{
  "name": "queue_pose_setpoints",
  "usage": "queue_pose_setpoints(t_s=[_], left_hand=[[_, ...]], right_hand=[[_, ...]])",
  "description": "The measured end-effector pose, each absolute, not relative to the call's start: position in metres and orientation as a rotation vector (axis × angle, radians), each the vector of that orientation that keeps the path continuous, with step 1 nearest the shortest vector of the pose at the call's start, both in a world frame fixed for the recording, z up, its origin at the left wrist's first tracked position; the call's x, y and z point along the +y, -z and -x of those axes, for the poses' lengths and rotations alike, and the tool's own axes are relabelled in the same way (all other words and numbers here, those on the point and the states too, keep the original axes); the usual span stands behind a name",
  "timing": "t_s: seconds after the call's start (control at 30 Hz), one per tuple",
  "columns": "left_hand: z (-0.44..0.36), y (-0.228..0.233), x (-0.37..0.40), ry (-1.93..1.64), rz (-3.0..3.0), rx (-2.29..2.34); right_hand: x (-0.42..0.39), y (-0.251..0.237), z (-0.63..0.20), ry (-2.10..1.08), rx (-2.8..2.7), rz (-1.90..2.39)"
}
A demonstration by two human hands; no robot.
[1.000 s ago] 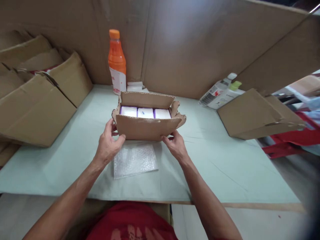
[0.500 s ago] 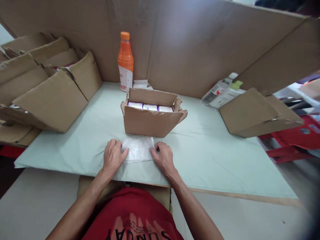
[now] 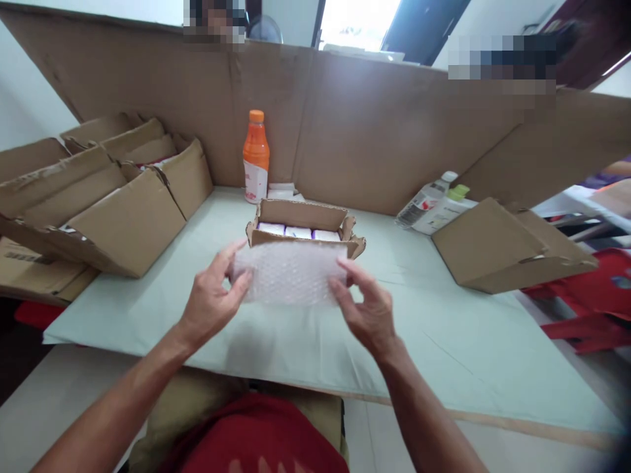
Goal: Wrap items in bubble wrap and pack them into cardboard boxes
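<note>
Cardboard walls point(image 3: 394, 125) ring a pale green table point(image 3: 444, 341). Left hand point(image 3: 210, 302) pinches one end of a bubble wrap sheet point(image 3: 288, 272), right hand point(image 3: 369, 309) the other, so it hangs lifted between them (just before the open box point(image 3: 305, 226)). Three white packs point(image 3: 298, 232) already sit inside; flaps aren't closed, and the sheet isn't in yet.

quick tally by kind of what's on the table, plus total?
Bubble wrap sheet, held by left hand and right hand: 1
Open cardboard boxes: 3, small box, left, right
White packs in small box: 3
Orange bottle: 1
Clear bottles: 2
Total: 10
</note>
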State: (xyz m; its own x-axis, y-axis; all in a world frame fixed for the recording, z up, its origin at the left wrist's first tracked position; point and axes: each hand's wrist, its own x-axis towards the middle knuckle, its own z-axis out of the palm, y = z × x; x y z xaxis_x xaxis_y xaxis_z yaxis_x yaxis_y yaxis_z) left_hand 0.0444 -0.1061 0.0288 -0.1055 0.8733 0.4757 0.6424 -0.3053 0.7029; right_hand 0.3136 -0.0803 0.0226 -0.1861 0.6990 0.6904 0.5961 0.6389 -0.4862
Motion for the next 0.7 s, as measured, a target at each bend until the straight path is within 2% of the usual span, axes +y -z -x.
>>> queue_pose_setpoints(t_s=[0.13, 0.23, 0.33, 0.4, 0.53, 0.7], left_hand=[[-0.053, -0.102, -0.045, -1.332, -2.184, 1.635], [-0.066, -0.125, 0.002, -0.879, -2.330, 1.706], [-0.080, -0.123, 0.033, -0.279, -2.439, 1.750], [-0.088, -0.114, 0.045, -0.049, -2.471, 1.710], [-0.092, -0.102, 0.061, 0.134, -2.454, 1.610], [-0.069, -0.112, 0.068, 0.286, -2.421, 1.527]], right_hand=[[-0.023, -0.085, -0.321, -0.047, -1.862, 1.087], [0.016, -0.110, -0.327, -0.119, -2.072, 1.329], [0.041, -0.119, -0.325, -0.185, -2.397, 1.659], [0.050, -0.120, -0.318, -0.176, -2.596, 1.793], [0.059, -0.122, -0.303, -0.132, -2.903, 1.878], [0.060, -0.135, -0.310, -0.201, -3.051, 1.786]])
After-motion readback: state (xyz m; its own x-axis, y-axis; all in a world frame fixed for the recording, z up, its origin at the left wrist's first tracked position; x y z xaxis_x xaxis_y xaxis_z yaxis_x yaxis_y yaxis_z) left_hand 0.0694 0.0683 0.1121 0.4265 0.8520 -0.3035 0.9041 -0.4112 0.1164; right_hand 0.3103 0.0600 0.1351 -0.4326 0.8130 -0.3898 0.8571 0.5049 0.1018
